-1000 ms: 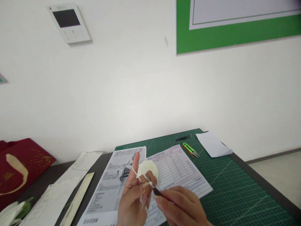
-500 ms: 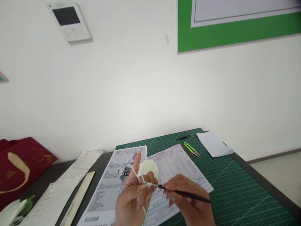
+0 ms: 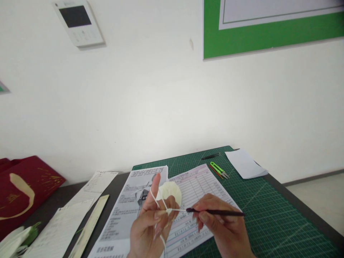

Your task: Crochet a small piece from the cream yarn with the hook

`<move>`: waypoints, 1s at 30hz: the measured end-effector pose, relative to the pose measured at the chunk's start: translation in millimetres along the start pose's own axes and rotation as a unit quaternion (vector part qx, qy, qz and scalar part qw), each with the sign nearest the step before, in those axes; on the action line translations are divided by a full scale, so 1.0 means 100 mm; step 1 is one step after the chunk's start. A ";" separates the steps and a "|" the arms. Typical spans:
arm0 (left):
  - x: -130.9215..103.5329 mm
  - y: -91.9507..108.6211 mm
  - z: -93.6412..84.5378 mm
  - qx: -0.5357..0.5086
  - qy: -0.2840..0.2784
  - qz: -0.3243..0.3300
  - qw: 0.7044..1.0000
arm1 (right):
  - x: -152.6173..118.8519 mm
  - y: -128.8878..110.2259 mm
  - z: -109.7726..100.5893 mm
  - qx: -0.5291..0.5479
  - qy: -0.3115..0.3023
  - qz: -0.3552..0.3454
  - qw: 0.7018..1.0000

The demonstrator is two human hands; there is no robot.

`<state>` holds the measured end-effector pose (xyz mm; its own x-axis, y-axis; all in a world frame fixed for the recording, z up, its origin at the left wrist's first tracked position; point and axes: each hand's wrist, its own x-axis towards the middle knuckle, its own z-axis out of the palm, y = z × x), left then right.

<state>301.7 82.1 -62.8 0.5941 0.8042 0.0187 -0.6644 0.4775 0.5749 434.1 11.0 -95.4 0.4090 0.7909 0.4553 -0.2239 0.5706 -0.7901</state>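
Note:
My left hand (image 3: 150, 222) pinches a small piece of white crochet work (image 3: 168, 211) between thumb and fingers, its index finger raised with white yarn (image 3: 154, 195) looped around it. My right hand (image 3: 217, 222) grips a dark-handled crochet hook (image 3: 223, 212), held nearly level. From the hook's tip a strand runs taut to the piece in my left hand. Behind the left fingers lies a cream ball of yarn (image 3: 172, 190), partly hidden. More yarn hangs below the left palm.
Printed sheets (image 3: 206, 182) lie on a green cutting mat (image 3: 258, 208). Green thread snips (image 3: 218, 168), dark tweezers (image 3: 211, 156) and white paper (image 3: 245, 164) are farther back. Leftward are a ruler (image 3: 90, 225), handwritten pages (image 3: 64, 222), a red bag (image 3: 29, 190) and a white flower-like item (image 3: 13, 238).
My right hand has drawn the hook a little to the right and levelled it, lengthening the strand between its tip and the crochet piece. My left hand has barely moved.

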 end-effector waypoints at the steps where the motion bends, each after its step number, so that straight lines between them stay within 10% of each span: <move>1: 0.00 0.00 0.00 -0.004 0.004 0.001 1.000 | 0.00 0.01 0.00 0.010 0.003 0.008 1.000; 16: 0.02 -0.09 -0.08 0.087 0.024 0.048 0.995 | 0.12 0.12 0.05 0.310 0.083 0.279 0.905; 22: 0.03 -0.22 -0.04 0.089 0.083 0.021 0.992 | 0.10 0.21 0.06 0.350 0.073 0.315 0.879; 30: 0.01 -0.39 -0.04 0.203 0.121 0.159 0.959 | 0.11 0.20 0.08 0.341 0.128 0.307 0.879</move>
<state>326.6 65.9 -88.2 0.2356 0.9681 0.0846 -0.5352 0.0566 0.8428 426.8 32.9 -103.3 0.1921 0.9703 -0.1468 -0.9146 0.1228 -0.3853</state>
